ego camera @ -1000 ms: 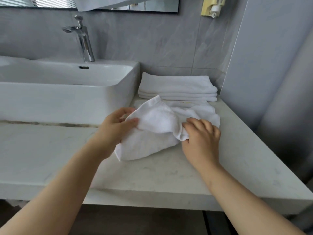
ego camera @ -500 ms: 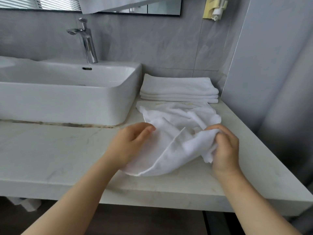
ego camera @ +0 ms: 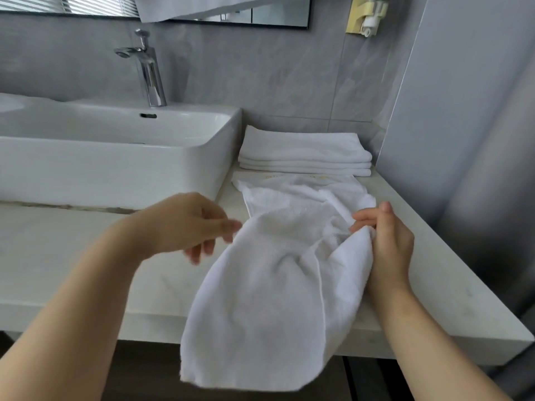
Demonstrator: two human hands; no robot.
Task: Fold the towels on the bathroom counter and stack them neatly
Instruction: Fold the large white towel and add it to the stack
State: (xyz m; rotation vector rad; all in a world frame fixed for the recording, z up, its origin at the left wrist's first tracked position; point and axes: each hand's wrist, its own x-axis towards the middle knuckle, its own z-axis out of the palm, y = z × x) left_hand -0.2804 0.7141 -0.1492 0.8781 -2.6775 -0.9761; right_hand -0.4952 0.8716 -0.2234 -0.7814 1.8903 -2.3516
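Observation:
A loose white towel (ego camera: 269, 299) lies crumpled on the pale counter (ego camera: 72, 256). Its near end hangs over the counter's front edge, and its far end reaches a stack of folded white towels (ego camera: 304, 151) against the back wall. My right hand (ego camera: 388, 244) grips the towel's bunched right edge. My left hand (ego camera: 185, 224) is blurred, with its fingertips at the towel's left edge; whether they pinch the cloth is unclear.
A white basin (ego camera: 115, 157) with a chrome tap (ego camera: 147, 68) stands on the counter to the left of the stack. A grey wall (ego camera: 463, 140) closes the right side. A yellow dispenser (ego camera: 364, 15) hangs on the tiled back wall.
The towel has been drawn toward me and now hangs over the front edge. My right hand still grips its right edge. My left hand moved left, from on the cloth to its edge.

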